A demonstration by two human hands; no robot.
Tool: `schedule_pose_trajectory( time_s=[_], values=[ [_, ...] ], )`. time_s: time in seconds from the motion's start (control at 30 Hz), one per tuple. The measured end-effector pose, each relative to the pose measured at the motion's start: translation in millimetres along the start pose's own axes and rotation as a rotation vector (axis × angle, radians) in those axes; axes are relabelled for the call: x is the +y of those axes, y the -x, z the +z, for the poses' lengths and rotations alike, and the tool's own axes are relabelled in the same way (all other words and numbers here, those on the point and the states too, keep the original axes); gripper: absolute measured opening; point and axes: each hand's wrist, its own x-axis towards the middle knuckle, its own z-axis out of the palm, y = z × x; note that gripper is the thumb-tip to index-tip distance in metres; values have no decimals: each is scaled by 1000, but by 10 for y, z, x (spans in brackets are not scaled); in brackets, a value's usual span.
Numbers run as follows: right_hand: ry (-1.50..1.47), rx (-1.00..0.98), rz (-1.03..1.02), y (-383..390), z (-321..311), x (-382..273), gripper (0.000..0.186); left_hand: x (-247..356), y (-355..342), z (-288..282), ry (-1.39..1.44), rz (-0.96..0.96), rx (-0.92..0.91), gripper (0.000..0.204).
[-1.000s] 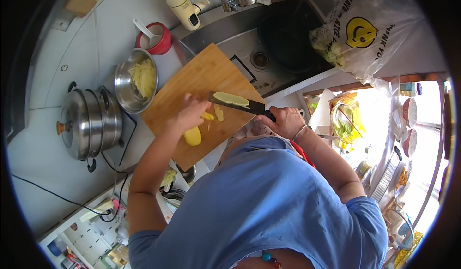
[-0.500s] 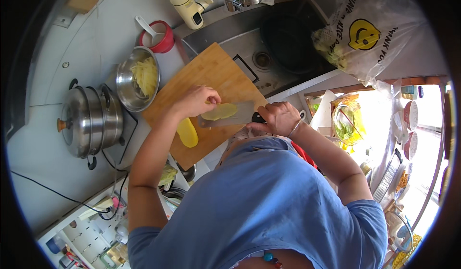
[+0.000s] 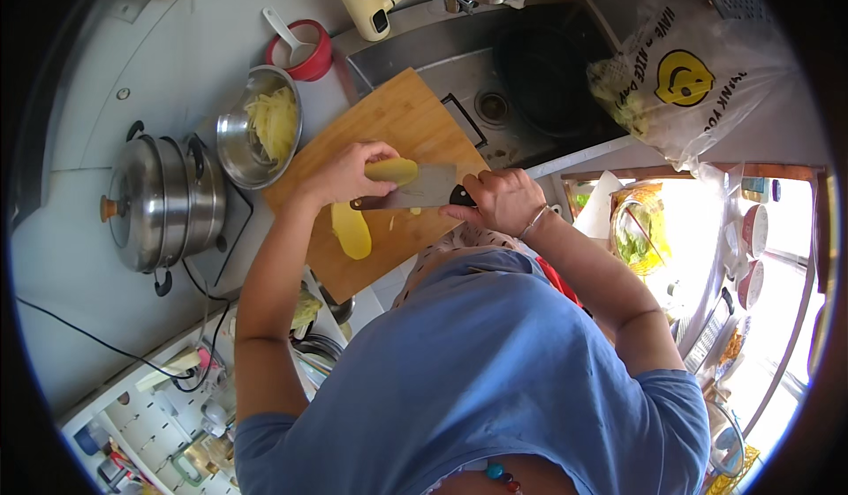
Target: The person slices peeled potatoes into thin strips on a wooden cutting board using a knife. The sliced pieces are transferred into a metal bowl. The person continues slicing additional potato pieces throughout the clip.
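In my right hand [image 3: 507, 200] is the black handle of a kitchen knife [image 3: 435, 183], its broad blade pointing left over the wooden cutting board [image 3: 402, 106]. The fingers of my left hand [image 3: 352, 175] are closed on a pale yellow potato piece [image 3: 394, 172], which lies along the blade's far side at its left part. Whether the piece touches the blade I cannot tell. Another flat, oval potato piece [image 3: 352, 233] rests on the board, nearer to me than my left hand. A small yellow scrap lies by the blade's near edge.
Left of the board stands a steel bowl [image 3: 231, 149] of yellow strips, with a red bowl [image 3: 321, 64] and white spoon behind it. A steel pot [image 3: 159, 217] is farther left. The sink [image 3: 424, 58] lies behind the board; a plastic bag [image 3: 685, 111] is to its right.
The potato slice that lay against the blade is now held in my left hand. The knife has been raised and turned, its blade showing more fully. The view has shifted slightly.
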Motion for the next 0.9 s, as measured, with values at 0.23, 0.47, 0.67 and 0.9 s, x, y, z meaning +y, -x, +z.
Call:
schedule_pose_trajectory(
  time_s=[0.23,0.47,0.67,0.9],
  values=[
    [-83,-200,65,148,-53,41,68,-489,8,-150,-169,-165,112,27],
    [-229,-461,302,393,8,48,68,-400,200,187,-414,47,394,46],
    [-332,-434,364,405,52,32,74,-610,154,169,-349,-31,215,51],
    [-376,-383,546,522,99,209,82,-570,343,-33,-82,-167,235,33]
  ],
)
